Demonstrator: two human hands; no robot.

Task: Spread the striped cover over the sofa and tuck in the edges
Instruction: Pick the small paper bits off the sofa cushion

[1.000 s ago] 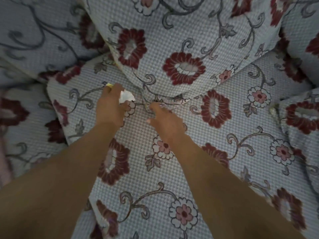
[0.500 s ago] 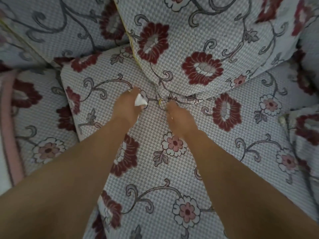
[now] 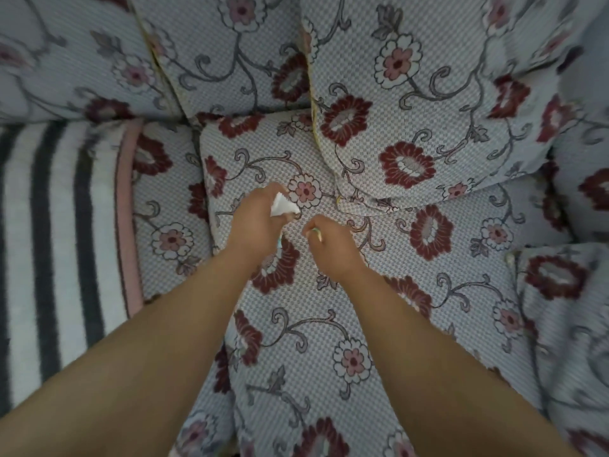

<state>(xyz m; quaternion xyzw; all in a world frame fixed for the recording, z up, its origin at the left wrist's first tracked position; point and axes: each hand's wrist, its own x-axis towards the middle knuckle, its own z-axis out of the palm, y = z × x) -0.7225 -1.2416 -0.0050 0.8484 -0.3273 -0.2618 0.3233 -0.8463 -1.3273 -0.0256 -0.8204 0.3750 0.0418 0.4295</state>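
Observation:
The striped cover (image 3: 62, 232), black and white with a pink edge, lies over the sofa at the left of the view. The floral sofa seat cushion (image 3: 329, 318) fills the middle. My left hand (image 3: 260, 222) hovers above the seat, shut on a crumpled white scrap of paper (image 3: 281, 206). My right hand (image 3: 329, 245) is beside it, fingers curled around a small pale item (image 3: 315, 233) that I cannot identify. Both hands are to the right of the striped cover and apart from it.
Floral back cushions (image 3: 412, 103) lean over the rear of the seat, one overhanging it just beyond my hands. Another floral cushion (image 3: 566, 324) sits at the right edge. A seat section (image 3: 164, 219) lies between the striped cover and the middle cushion.
The view has swung left and the striped cover has come into sight. Both hands have drawn back from the gap under the back cushion, and the right hand now holds a small pale item.

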